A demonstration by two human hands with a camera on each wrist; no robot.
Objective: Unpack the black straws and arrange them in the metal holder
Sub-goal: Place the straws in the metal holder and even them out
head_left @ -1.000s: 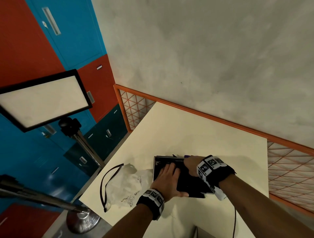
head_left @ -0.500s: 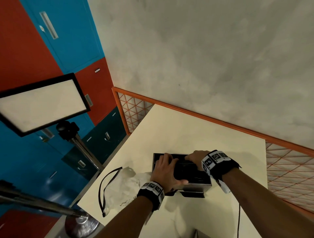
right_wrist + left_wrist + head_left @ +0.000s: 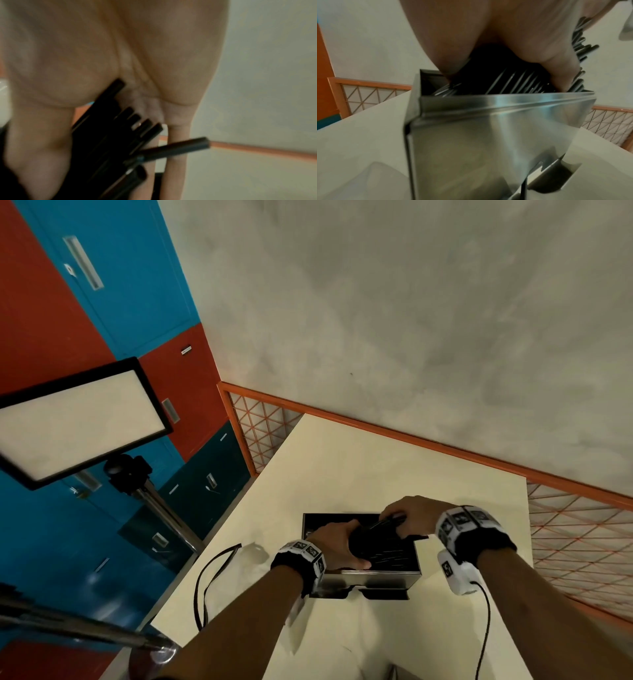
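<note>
A shiny metal holder (image 3: pixel 373 578) (image 3: pixel 496 135) stands on the cream table (image 3: pixel 359 467), with black straws (image 3: pixel 387 554) lying in it. Both hands hold one bundle of black straws (image 3: pixel 371 534) tilted over the holder's open top. My left hand (image 3: pixel 337 542) grips the bundle's left end, thumb and fingers curled round it (image 3: pixel 508 79). My right hand (image 3: pixel 409 513) grips the right end, and the straw ends (image 3: pixel 137 128) stick out under its palm. One straw (image 3: pixel 173 148) juts out sideways from the rest.
A black loop, the edge of the bag (image 3: pixel 212 573), lies at the table's left edge. An orange mesh railing (image 3: pixel 579 525) runs behind and right of the table. A light panel on a stand (image 3: pixel 78 419) is at the left, before blue and red lockers. A cable (image 3: pixel 484 631) hangs from my right wrist.
Both hands have gone from lying flat on the straws in the holder to gripping a bundle and raising it, tilted. The view has shifted, and the white bag is mostly behind my left arm.
</note>
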